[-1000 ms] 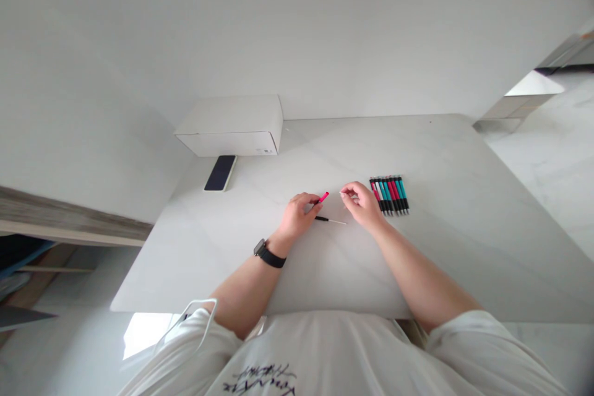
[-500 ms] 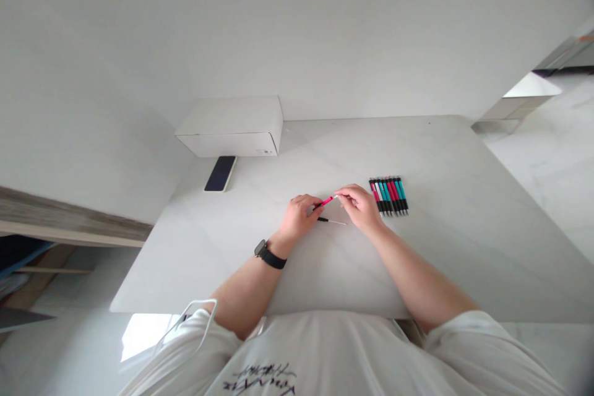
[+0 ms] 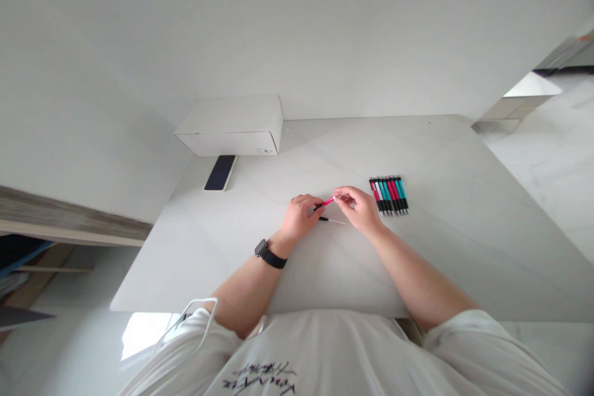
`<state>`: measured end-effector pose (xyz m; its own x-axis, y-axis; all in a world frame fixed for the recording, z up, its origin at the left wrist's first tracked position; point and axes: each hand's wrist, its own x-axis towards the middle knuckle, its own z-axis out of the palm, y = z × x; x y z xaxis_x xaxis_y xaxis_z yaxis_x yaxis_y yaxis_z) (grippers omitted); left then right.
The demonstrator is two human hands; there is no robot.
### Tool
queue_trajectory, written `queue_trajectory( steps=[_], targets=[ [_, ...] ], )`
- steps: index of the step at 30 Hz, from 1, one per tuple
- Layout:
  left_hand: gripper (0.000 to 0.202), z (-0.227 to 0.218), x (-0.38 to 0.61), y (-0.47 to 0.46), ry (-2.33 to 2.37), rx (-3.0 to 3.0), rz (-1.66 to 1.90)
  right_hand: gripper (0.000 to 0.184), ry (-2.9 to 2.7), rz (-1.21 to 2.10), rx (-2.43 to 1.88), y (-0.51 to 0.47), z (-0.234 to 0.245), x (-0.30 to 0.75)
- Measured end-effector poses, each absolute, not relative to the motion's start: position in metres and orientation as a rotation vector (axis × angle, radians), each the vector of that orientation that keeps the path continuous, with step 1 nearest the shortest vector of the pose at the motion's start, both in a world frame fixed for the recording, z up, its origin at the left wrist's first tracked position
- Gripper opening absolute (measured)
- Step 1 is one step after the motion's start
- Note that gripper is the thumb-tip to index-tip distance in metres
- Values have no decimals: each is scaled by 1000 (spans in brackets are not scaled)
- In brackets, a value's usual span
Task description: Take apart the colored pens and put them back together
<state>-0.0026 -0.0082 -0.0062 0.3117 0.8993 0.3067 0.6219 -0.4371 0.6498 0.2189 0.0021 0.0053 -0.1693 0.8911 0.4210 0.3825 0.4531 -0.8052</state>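
My left hand [image 3: 298,218] is closed on a pink pen barrel [image 3: 328,201] with a dark part near the fingers. At the barrel's upper right end, my right hand [image 3: 359,207] pinches a small whitish pen part [image 3: 335,198], mostly hidden by the fingertips. The part and the barrel's end appear to touch. Just below the left fingers, a black pen piece with a thin pale rod [image 3: 335,221] lies on the table. To the right of my right hand is a row of several pens [image 3: 388,195], pink, white, teal and black.
A white box [image 3: 229,127] stands at the back left of the pale table [image 3: 445,216], against the wall. In front of the box lies a phone [image 3: 220,172]. A black watch [image 3: 271,253] is on my left wrist.
My right fingertips have come slightly closer to the pink barrel, and the gap at its end has closed, the whitish part now against it. My left hand has barely moved.
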Motion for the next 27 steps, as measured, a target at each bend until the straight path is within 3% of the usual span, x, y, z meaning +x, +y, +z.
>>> queue_trajectory(
  steps=[9, 12, 16, 27],
  targets=[
    [13, -3, -2, -10, 1331, 2126, 985, 33, -1790, 840, -1107, 2, 5, 217],
    [12, -1, -1, -10, 1313, 2132, 974, 25, -1831, 916, -1080, 2, 6, 215],
    [27, -1, -3, -11, 1356, 2150, 964, 26, -1707, 974, -1097, 6, 3, 219],
    [33, 6, -5, -24, 1410, 2371, 674, 37, -1303, 1112, -1255, 31, -24, 242]
  ],
)
